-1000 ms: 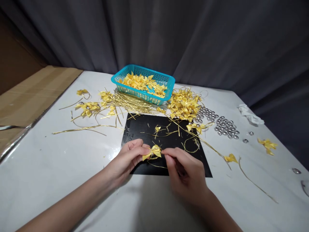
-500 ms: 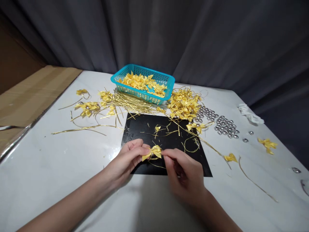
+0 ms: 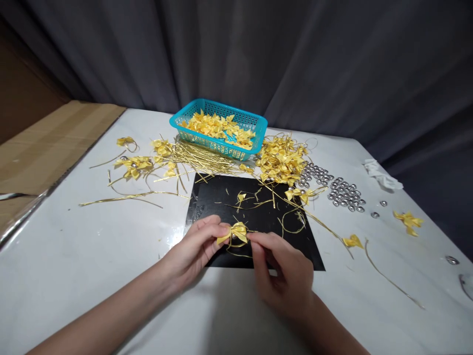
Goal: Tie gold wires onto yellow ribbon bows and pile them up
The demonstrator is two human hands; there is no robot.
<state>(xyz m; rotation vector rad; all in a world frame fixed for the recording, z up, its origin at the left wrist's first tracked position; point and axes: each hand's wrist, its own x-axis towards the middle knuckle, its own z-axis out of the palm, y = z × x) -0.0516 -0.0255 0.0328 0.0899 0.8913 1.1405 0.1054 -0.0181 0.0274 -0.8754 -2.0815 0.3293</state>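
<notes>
My left hand (image 3: 195,249) and my right hand (image 3: 284,271) meet over the near edge of a black mat (image 3: 254,217). Between their fingertips is a small yellow ribbon bow (image 3: 235,232) with a thin gold wire looped under it. The left thumb and fingers pinch the bow's left wing. The right thumb and forefinger pinch at its right side, where the wire leaves it. Both hands are closed.
A turquoise basket (image 3: 254,129) of yellow bows stands at the back. Gold wires (image 3: 195,158), a heap of wired bows (image 3: 281,160) and silver beads (image 3: 343,195) lie around the mat. Loose bows (image 3: 408,221) lie right. Cardboard (image 3: 48,143) borders the white table's left edge.
My right hand has drawn slightly back toward me and its fingers have shifted on the wire. The bow and left hand have stayed almost in place.
</notes>
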